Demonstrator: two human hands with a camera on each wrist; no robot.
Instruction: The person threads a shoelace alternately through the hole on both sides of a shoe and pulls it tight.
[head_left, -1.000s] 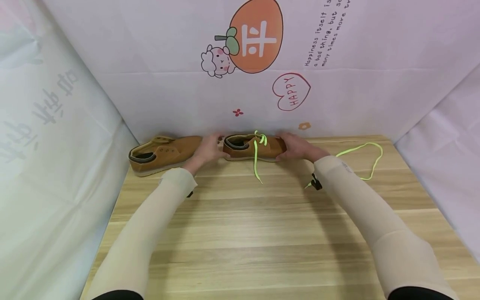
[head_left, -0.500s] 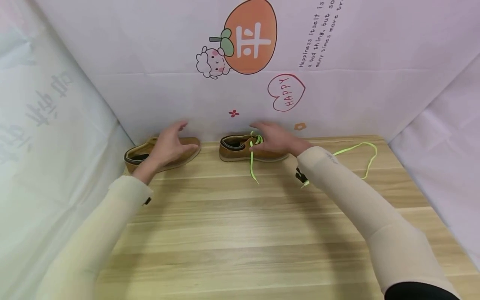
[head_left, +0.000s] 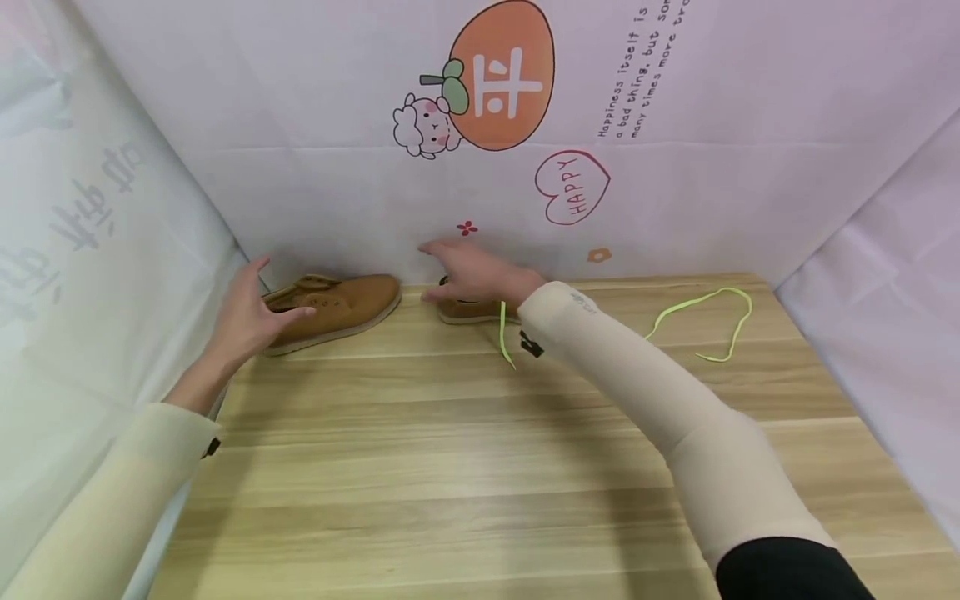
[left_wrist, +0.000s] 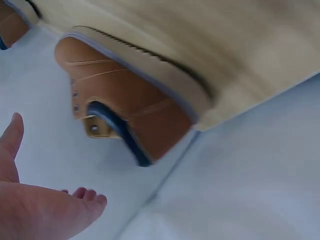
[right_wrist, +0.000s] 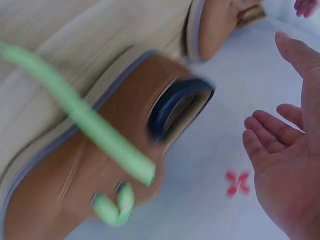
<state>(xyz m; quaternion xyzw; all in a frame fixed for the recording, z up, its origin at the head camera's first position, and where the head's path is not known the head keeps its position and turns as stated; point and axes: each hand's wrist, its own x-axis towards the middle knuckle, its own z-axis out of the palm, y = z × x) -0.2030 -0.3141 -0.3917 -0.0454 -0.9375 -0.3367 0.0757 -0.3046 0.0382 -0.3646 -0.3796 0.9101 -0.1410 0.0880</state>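
Note:
A brown shoe without a lace (head_left: 352, 302) lies on its sole at the back left of the table, toe pointing right. My left hand (head_left: 246, 317) is at its heel end, thumb and fingers spread, holding nothing; the left wrist view shows a gap between hand and shoe. To the right stands a second brown shoe (right_wrist: 125, 100) with a bright green lace (right_wrist: 85, 120) through its eyelets. In the head view my right hand (head_left: 480, 273) passes over this shoe and hides most of it. Its fingers are spread with nothing between them.
A loose green lace (head_left: 738, 321) lies on the wooden table (head_left: 450, 467) at the right, partly behind the right sleeve. A white printed cloth wall (head_left: 315, 192) stands right behind the shoes, with another side cloth (head_left: 97, 275) at the left.
My hands have left the laced shoe's two ends. The left hand has moved left past the unlaced shoe to its heel; the right has moved left over the laced shoe. Both shoes stay put.

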